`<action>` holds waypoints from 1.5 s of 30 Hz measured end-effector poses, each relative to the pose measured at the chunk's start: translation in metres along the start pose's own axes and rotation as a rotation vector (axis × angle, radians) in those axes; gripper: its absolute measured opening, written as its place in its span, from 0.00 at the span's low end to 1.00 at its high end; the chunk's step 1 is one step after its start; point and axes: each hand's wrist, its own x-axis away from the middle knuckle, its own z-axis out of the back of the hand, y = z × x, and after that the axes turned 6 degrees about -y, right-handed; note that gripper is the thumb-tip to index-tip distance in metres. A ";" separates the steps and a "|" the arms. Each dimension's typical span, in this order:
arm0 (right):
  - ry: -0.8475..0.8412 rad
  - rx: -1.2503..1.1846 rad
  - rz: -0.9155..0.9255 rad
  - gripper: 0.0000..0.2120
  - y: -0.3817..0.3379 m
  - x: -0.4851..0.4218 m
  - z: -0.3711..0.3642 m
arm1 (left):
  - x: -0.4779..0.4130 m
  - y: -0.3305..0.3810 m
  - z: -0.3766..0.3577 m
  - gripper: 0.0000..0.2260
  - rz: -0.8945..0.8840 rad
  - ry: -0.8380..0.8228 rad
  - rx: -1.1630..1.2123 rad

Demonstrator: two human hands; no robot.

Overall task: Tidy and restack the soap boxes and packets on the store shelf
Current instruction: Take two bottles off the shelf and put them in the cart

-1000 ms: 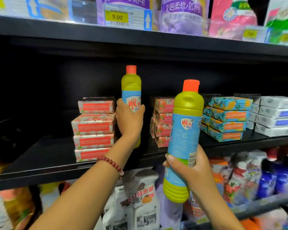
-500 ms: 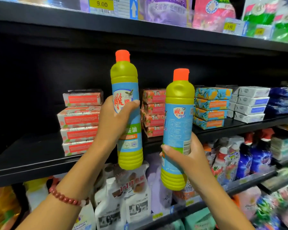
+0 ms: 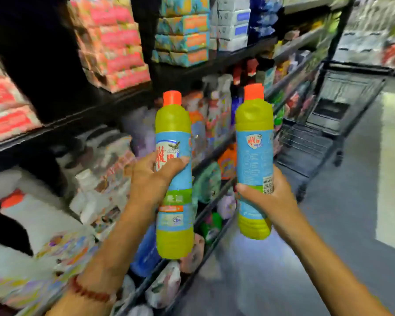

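Nearest, a red beaded bracelet (image 3: 89, 293) circles the left wrist. Ahead of it the left hand (image 3: 152, 181) wraps fingers and thumb round a yellow-green plastic bottle with an orange cap and blue label (image 3: 172, 124), held upright. The right hand (image 3: 268, 198) is clamped the same way on a second, matching yellow-green bottle (image 3: 254, 124), also upright, with a gap between the two. Both sit below and out in front of the black shelf board (image 3: 78, 115). Under that board, blurred pouches and bottles (image 3: 105, 169) crowd the lower tiers. On top of the board lie the pink-and-red cardboard soap boxes (image 3: 114, 44) in flat stacks, with teal-and-orange soap boxes (image 3: 183, 30) farther along it. The soap therefore lies up and to the left of both grips, the left hand nearer. Neither hand is free, so I judge the bottles must be put down first. Beyond the board's far end stands a black wire trolley (image 3: 317, 133).
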 end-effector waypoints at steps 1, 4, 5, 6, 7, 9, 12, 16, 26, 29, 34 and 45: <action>0.055 0.008 -0.053 0.19 0.011 0.020 0.010 | 0.006 -0.016 -0.006 0.19 0.087 -0.052 0.015; 0.205 0.093 -0.217 0.17 0.038 0.086 0.038 | 0.037 -0.056 -0.032 0.13 0.172 -0.153 0.046; 0.262 0.125 -0.269 0.17 0.045 0.109 0.046 | 0.049 -0.067 -0.042 0.07 0.169 -0.191 0.028; 0.323 0.140 -0.320 0.17 0.051 0.131 0.053 | 0.061 -0.074 -0.053 0.05 0.188 -0.225 0.036; 0.381 0.139 -0.366 0.18 0.056 0.152 0.060 | 0.073 -0.084 -0.064 0.04 0.205 -0.273 0.036; 0.485 0.136 -0.452 0.17 0.067 0.191 0.075 | 0.087 -0.101 -0.091 0.08 0.244 -0.373 0.022; 0.632 0.122 -0.562 0.14 0.082 0.243 0.101 | 0.109 -0.120 -0.136 0.05 0.338 -0.552 0.000; 0.816 0.090 -0.650 0.15 0.095 0.302 0.141 | 0.135 -0.142 -0.199 0.10 0.437 -0.709 -0.009; 1.007 0.030 -0.626 0.12 0.099 0.351 0.276 | 0.153 -0.168 -0.367 0.14 0.572 -0.722 -0.153; 0.993 0.013 -0.631 0.13 0.100 0.340 0.315 | 0.148 -0.172 -0.398 0.17 0.605 -0.678 -0.136; 0.950 -0.030 -0.606 0.13 0.108 0.300 0.375 | 0.121 -0.184 -0.437 0.11 0.639 -0.623 -0.143; 0.886 -0.035 -0.567 0.15 0.140 0.164 0.555 | -0.010 -0.212 -0.599 0.06 0.629 -0.553 -0.071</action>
